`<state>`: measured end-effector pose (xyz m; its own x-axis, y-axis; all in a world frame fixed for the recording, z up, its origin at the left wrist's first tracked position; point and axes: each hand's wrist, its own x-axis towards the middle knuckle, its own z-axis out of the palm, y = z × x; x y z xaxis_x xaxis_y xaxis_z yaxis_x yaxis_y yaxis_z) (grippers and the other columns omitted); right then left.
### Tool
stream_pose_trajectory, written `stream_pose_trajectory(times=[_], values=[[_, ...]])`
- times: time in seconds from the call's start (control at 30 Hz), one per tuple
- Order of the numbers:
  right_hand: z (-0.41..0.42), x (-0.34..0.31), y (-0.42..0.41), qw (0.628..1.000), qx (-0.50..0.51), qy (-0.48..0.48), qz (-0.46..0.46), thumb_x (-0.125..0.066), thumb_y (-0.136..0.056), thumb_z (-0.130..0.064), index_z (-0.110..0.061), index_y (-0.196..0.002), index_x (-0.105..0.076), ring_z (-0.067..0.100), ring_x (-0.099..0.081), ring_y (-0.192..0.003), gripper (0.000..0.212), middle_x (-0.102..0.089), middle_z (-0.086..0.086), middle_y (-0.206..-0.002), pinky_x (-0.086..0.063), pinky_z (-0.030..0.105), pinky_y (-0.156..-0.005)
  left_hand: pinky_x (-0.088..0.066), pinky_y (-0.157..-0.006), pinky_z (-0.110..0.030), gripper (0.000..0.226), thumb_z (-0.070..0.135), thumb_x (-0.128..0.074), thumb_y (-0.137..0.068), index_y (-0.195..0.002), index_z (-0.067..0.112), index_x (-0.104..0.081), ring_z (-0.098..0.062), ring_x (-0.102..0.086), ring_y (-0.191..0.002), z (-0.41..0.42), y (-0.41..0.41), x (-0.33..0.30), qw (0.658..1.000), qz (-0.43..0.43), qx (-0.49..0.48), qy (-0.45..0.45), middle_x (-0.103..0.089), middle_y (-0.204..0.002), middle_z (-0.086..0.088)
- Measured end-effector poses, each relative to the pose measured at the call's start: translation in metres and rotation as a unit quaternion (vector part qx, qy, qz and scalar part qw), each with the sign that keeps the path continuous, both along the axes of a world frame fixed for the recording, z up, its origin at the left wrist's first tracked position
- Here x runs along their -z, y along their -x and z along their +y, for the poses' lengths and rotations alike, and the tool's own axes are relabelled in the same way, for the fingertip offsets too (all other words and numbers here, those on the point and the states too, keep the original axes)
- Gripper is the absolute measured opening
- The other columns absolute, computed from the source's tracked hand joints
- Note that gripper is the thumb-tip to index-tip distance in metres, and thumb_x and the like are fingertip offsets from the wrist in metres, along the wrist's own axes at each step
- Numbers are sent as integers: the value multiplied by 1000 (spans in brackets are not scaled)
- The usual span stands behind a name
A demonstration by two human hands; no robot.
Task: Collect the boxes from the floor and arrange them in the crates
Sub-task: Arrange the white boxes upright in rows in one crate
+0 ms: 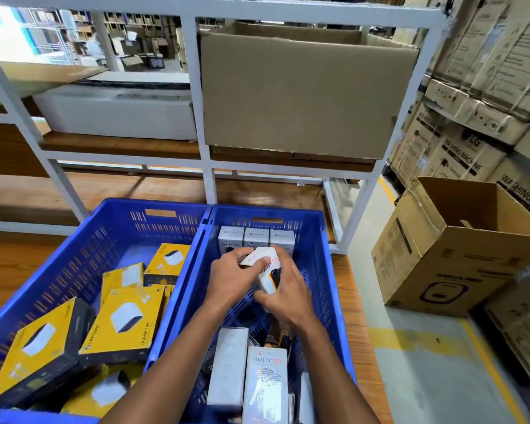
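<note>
Over the right blue crate (315,255), the left hand (231,278) and right hand (283,290) each grip one white box (265,263). Stand it upright, seemingly flush against the back row of boxes (256,238).

Left grip (231,278), right grip (283,293) curled, together
</note>
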<state>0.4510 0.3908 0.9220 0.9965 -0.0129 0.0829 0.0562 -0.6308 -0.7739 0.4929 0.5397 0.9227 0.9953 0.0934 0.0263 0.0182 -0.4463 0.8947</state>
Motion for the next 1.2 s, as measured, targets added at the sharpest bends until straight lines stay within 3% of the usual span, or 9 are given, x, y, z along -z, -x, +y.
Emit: stream_pose_trajectory(times=[0.2,0.33,0.53,0.7,0.8,0.87,0.97,1.1,1.2], values=[[0,3,-4,1000,4,1,-12,-73,-66,-44,-41,-154,-25,10,-57,-109,100,-50,-17,-134,-53,35,-80,-60,-87,-26,38,52,-75,-91,-123,30,-76,5,-71,-94,-1,-4,2,999,10,32,6,-78,-103,18],[0,5,-8,1000,9,-1,-29,-72,-65,-41,-40,-154,-25,11,-58,-111,101,-50,-16,-136,-56,38,-84,-57,-95,-26,48,60,-65,-96,-136,33,-70,0,-70,-105,0,-8,2,997,34,63,-3,-77,-114,14],[2,10,-13,999,11,-4,-48,-75,-71,-45,-38,-157,-23,12,-57,-119,101,-49,-13,-144,-55,38,-91,-48,-78,-6,57,60,-70,-93,-142,31,-65,12,-63,-94,-4,-5,5,997,16,66,-23,-72,-111,14],[2,17,-18,999,3,-42,-33,-76,-77,-44,-37,-157,-26,7,-53,-123,94,-45,-14,-147,-51,29,-95,-54,-102,-33,63,63,-66,-94,-148,31,-59,-8,-65,-111,2,-12,10,996,35,79,-22,-67,-121,7],[2,19,-21,996,-19,-82,0,-76,-84,-49,-37,-157,-28,3,-48,-129,89,-43,-15,-150,-40,17,-98,-55,-98,-29,61,58,-68,-95,-146,25,-60,-11,-66,-113,11,-17,12,995,37,81,-42,-68,-125,5],[-1,23,-25,995,-28,-90,11,-74,-90,-39,-40,-156,-29,5,-50,-131,80,-48,-13,-151,-40,21,-102,-52,-94,-26,55,49,-71,-96,-144,23,-60,-14,-64,-114,17,-19,11,993,18,95,-72,-69,-125,4],[-2,27,-35,996,-39,-79,21,-68,-96,-24,-43,-154,-31,7,-53,-130,72,-54,-11,-148,-47,31,-106,-43,-103,-35,58,43,-73,-96,-147,21,-57,-22,-50,-122,26,-24,7,976,-25,138,-166,-66,-132,0],[1,29,-49,996,-48,-64,30,-66,-96,-8,-40,-148,-42,-3,-65,-95,65,-62,-6,-132,-50,9,-73,-38,-108,-38,66,35,-72,-97,-156,18,-46,-29,-45,-129,37,-37,12,938,-45,191,-285,-55,-143,-5],[7,34,-60,997,-58,-37,26,-60,-95,3,-29,-145,-51,1,-65,-98,59,-58,-5,-136,-54,15,-82,-41,-113,-39,73,17,-73,-92,-158,15,-41,-29,-46,-132,40,-48,24,919,-40,203,-335,-45,-145,-6]])
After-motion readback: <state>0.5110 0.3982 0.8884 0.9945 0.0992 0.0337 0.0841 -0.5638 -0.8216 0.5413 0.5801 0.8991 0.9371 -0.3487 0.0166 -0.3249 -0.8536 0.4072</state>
